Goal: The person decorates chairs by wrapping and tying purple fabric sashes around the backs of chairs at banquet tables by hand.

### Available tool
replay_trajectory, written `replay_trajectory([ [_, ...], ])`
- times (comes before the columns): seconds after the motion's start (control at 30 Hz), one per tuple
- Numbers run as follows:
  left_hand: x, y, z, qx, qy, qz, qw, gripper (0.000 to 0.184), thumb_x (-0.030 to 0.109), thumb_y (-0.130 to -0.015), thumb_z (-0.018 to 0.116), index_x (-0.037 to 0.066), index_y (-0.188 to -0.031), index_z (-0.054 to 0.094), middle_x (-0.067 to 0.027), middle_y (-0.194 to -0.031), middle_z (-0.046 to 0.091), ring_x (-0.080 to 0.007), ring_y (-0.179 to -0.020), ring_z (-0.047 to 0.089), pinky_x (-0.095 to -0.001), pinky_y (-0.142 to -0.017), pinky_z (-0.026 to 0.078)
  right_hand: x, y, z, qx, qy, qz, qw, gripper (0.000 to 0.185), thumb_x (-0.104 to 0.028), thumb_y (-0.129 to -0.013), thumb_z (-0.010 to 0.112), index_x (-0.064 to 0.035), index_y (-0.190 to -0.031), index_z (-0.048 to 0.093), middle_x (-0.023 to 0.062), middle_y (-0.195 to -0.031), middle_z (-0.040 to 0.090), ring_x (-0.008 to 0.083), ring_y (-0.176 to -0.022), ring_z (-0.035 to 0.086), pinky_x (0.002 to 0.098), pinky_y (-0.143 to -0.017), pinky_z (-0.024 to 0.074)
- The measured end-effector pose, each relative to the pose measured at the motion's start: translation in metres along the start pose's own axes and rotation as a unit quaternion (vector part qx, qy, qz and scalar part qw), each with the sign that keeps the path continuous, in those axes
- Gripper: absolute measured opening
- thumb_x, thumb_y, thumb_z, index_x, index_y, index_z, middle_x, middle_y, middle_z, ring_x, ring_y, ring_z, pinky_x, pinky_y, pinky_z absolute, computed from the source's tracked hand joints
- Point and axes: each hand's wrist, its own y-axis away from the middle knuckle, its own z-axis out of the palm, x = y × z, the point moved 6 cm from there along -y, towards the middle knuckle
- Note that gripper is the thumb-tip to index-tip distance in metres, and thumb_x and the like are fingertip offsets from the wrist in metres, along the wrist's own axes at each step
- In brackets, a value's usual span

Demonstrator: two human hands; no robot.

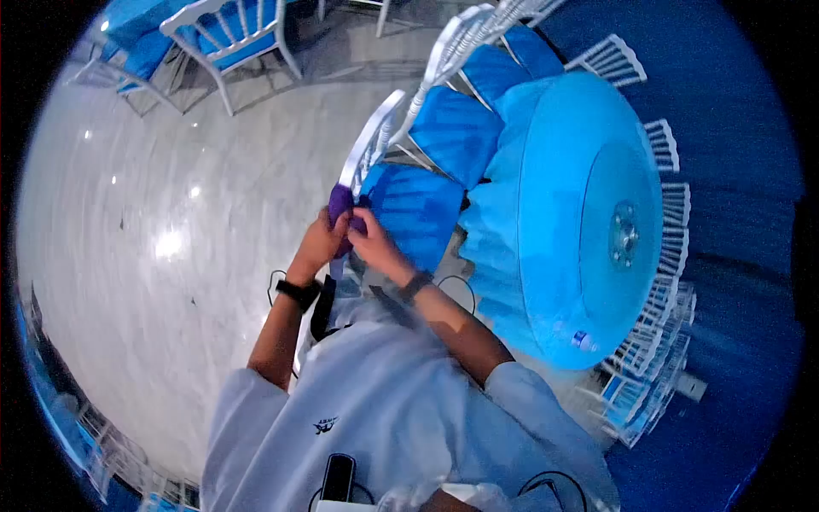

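A purple cloth [340, 201] is wrapped round the top of a white chair back [367, 145] in front of the body. My left hand [320, 243] grips the cloth from the left side. From the right, my right hand [374, 243] pinches the same cloth, its fingers close to those of the other hand. The chair has a blue seat [414, 205]. Where the fingertips meet, the details of the cloth are hidden.
To the right stands a round table [554, 213] with a light blue cloth, a glass turntable [627, 179] and a bottle [583, 341]. White chairs line its sides. Another white chair [235, 38] stands at the upper left on the shiny floor.
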Motion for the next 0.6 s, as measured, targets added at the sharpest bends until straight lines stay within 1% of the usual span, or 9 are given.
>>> replay_trajectory([
  [0.03,-0.009,0.010,0.004,-0.043,0.003,-0.047,0.998,0.055,0.040,-0.095,0.053,-0.005,-0.126,0.045,-0.0251,-0.107,0.065,-0.0373,-0.100,0.064,-0.0388,-0.083,0.050,0.013,0.007,0.001,0.010,0.028,0.006,1.000,0.037,-0.018,-0.088,0.062,-0.0040,-0.120,0.049,0.0206,-0.111,0.060,0.0317,-0.104,0.060,0.0386,-0.088,0.0465],
  [0.1,-0.039,0.028,-0.016,-0.038,-0.003,-0.036,0.999,0.052,0.038,-0.095,0.055,-0.006,-0.123,0.047,-0.0248,-0.106,0.065,-0.0331,-0.099,0.065,-0.0380,-0.082,0.050,0.016,0.015,0.033,0.035,0.032,-0.115,0.992,0.036,-0.018,-0.088,0.061,-0.0020,-0.118,0.049,0.0226,-0.098,0.063,0.0349,-0.092,0.064,0.0425,-0.078,0.0491],
  [0.17,-0.028,0.032,0.008,-0.060,0.031,-0.018,0.998,0.051,0.035,-0.095,0.056,-0.005,-0.123,0.045,-0.0241,-0.106,0.065,-0.0309,-0.099,0.065,-0.0376,-0.082,0.050,0.034,0.031,0.019,-0.006,0.055,0.008,0.998,0.035,-0.019,-0.088,0.061,-0.0016,-0.116,0.050,0.0238,-0.092,0.063,0.0377,-0.087,0.064,0.0440,-0.074,0.0492],
  [0.2,-0.024,0.020,0.009,-0.040,0.047,0.002,0.998,0.051,0.034,-0.094,0.057,-0.005,-0.124,0.044,-0.0235,-0.106,0.065,-0.0306,-0.098,0.065,-0.0375,-0.082,0.050,0.025,0.025,0.008,0.013,0.053,0.001,0.999,0.035,-0.019,-0.088,0.061,-0.0016,-0.116,0.050,0.0238,-0.092,0.063,0.0377,-0.087,0.064,0.0440,-0.074,0.0492],
  [0.3,-0.016,-0.001,0.005,-0.029,0.019,0.049,0.998,0.049,0.031,-0.095,0.056,-0.006,-0.123,0.041,-0.0243,-0.107,0.063,-0.0346,-0.098,0.064,-0.0394,-0.082,0.050,0.010,0.030,0.004,-0.058,0.051,0.095,0.992,0.035,-0.022,-0.089,0.061,-0.0014,-0.116,0.050,0.0251,-0.091,0.063,0.0399,-0.086,0.064,0.0450,-0.072,0.0487],
  [0.37,0.016,-0.019,-0.004,0.020,-0.046,0.134,0.990,0.046,0.029,-0.096,0.054,-0.007,-0.122,0.041,-0.0277,-0.106,0.062,-0.0404,-0.098,0.063,-0.0425,-0.081,0.049,0.003,0.028,-0.005,0.019,0.051,-0.030,0.998,0.035,-0.020,-0.088,0.063,-0.0028,-0.117,0.052,0.0200,-0.096,0.065,0.0354,-0.093,0.064,0.0424,-0.078,0.0503],
  [0.43,0.027,-0.050,-0.003,-0.014,-0.095,0.109,0.989,0.044,0.025,-0.097,0.053,-0.008,-0.121,0.039,-0.0306,-0.106,0.060,-0.0449,-0.099,0.061,-0.0454,-0.080,0.049,-0.004,0.024,-0.015,0.026,0.034,-0.011,0.999,0.037,-0.021,-0.090,0.063,-0.0033,-0.120,0.053,0.0202,-0.099,0.066,0.0325,-0.094,0.065,0.0403,-0.080,0.0501],
  [0.53,0.043,-0.081,-0.006,0.011,-0.117,0.186,0.976,0.040,0.021,-0.094,0.056,-0.006,-0.116,0.036,-0.0302,-0.103,0.060,-0.0452,-0.098,0.060,-0.0465,-0.081,0.048,-0.001,0.011,-0.023,0.066,-0.005,0.006,0.998,0.046,-0.022,-0.091,0.062,-0.0023,-0.131,0.048,0.0206,-0.108,0.064,0.0263,-0.098,0.064,0.0370,-0.084,0.0491],
  [0.6,0.048,-0.095,-0.010,-0.002,-0.165,0.201,0.966,0.037,0.020,-0.095,0.056,-0.005,-0.115,0.037,-0.0272,-0.102,0.062,-0.0421,-0.094,0.062,-0.0447,-0.080,0.048,0.001,0.002,-0.022,0.107,-0.016,-0.055,0.993,0.053,-0.024,-0.091,0.062,0.0028,-0.133,0.044,0.0219,-0.119,0.060,0.0271,-0.110,0.059,0.0367,-0.093,0.0463],
])
